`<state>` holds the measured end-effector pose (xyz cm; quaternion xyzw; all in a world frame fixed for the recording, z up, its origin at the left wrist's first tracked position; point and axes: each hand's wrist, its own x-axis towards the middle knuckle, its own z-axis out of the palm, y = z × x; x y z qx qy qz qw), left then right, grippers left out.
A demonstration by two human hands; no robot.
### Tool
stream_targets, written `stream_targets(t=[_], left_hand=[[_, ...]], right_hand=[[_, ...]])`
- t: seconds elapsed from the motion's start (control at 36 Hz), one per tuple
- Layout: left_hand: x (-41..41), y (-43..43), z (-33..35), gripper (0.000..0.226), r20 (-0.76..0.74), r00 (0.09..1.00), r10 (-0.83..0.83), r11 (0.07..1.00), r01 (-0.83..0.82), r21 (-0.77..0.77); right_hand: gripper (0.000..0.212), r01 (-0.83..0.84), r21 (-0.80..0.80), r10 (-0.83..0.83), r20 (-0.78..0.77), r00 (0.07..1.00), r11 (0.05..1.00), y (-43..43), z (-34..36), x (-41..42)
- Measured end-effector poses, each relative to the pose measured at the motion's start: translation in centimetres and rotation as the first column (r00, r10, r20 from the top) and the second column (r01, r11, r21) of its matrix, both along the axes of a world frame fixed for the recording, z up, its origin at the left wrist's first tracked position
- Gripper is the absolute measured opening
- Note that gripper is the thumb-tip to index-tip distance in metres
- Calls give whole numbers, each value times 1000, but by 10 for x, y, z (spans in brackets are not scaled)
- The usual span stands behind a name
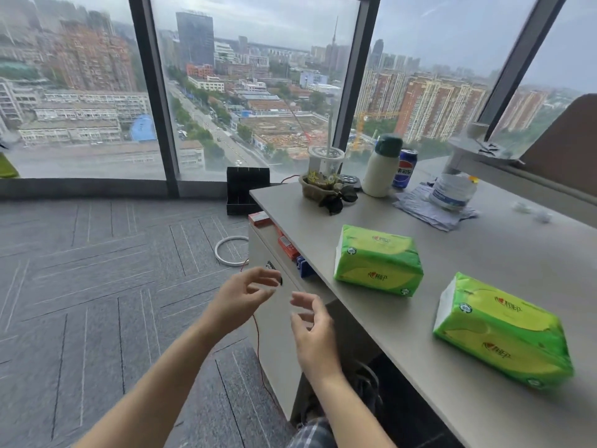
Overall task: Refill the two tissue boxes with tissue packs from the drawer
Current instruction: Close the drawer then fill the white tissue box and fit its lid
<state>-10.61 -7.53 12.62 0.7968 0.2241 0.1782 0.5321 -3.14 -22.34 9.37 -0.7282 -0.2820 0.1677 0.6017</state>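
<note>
With both our left hand (240,294) and right hand (311,321) loosely open and empty, we risk knocking the nearer green plastic-wrapped tissue pack (502,331), close to the grey desk's (452,260) front edge, onto the floor.

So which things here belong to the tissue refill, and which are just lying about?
Job:
near green plastic tissue pack
far green plastic tissue pack
open grey drawer
left hand
right hand

Lying about:
blue cola can
white flask with green cap
clear plastic cup
white ring on floor
</note>
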Motion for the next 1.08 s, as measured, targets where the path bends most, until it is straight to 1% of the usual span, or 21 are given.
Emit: stream_targets(t=[0.08, 0.14, 0.22, 0.33, 0.39, 0.44, 0.5, 0.56, 0.61, 0.64, 0.69, 0.75, 0.81, 0.86, 0.89, 0.94, 1.0, 1.08], left_hand=[[7, -6, 40, 23, 93, 996, -15, 999, 12, 38], [17, -15, 65, 23, 153, 987, -53, 998, 47, 41], [37, -34, 96, 24, 203, 971, -123, 991, 112, 67], [71, -69, 124, 25, 254, 932, -259, 965, 239, 108], [89, -86, 134, 26, 254, 911, -326, 943, 294, 155], [109, -103, 140, 27, 240, 892, -382, 917, 334, 219], [128, -118, 142, 29, 195, 878, -438, 881, 375, 287], [144, -132, 144, 36, 102, 860, -499, 819, 431, 379], [158, -145, 145, 54, -59, 826, -560, 711, 516, 478], [164, -150, 145, 64, -136, 801, -584, 659, 565, 496], [175, -160, 142, 81, -248, 753, -609, 589, 639, 494], [186, -169, 138, 94, -336, 719, -609, 522, 682, 513], [194, -177, 135, 104, -418, 691, -590, 457, 712, 534], [200, -183, 132, 112, -500, 659, -562, 398, 745, 535], [203, -186, 130, 116, -536, 645, -545, 370, 758, 537], [207, -191, 126, 120, -592, 620, -515, 327, 781, 532], [209, -196, 122, 120, -626, 599, -500, 301, 798, 523], [209, -199, 118, 116, -629, 600, -495, 274, 794, 542]], right_hand=[[25, -50, 62, 45, 69, 997, 997, -7, 43, 4], [23, -44, 100, 32, 123, 992, 994, -19, 70, 9], [24, -2, 150, -23, 160, 987, 989, -43, 103, 21], [25, 41, 155, -79, 243, 967, 987, -83, 141, 44], [25, 92, 148, -133, 293, 947, 985, -107, 156, 59], [23, 156, 103, -183, 344, 921, 982, -131, 167, 76], [20, 226, 11, -211, 401, 891, 974, -156, 170, 96], [18, 304, -89, -234, 449, 862, 949, -180, 169, 115], [17, 362, -161, -246, 486, 839, 918, -202, 167, 130], [17, 376, -196, -239, 498, 834, 905, -212, 166, 135], [28, 377, -300, -190, 504, 842, 876, -229, 165, 141], [50, 358, -438, -105, 503, 858, 825, -242, 163, 147], [74, 322, -581, -18, 467, 884, 748, -251, 162, 150], [93, 273, -677, 46, 412, 910, 683, -257, 159, 153], [99, 254, -710, 72, 395, 916, 656, -259, 157, 155], [104, 228, -755, 111, 370, 922, 615, -262, 152, 158], [105, 206, -781, 140, 351, 926, 590, -263, 149, 161], [104, 193, -787, 176, 356, 918, 586, -261, 143, 163]])
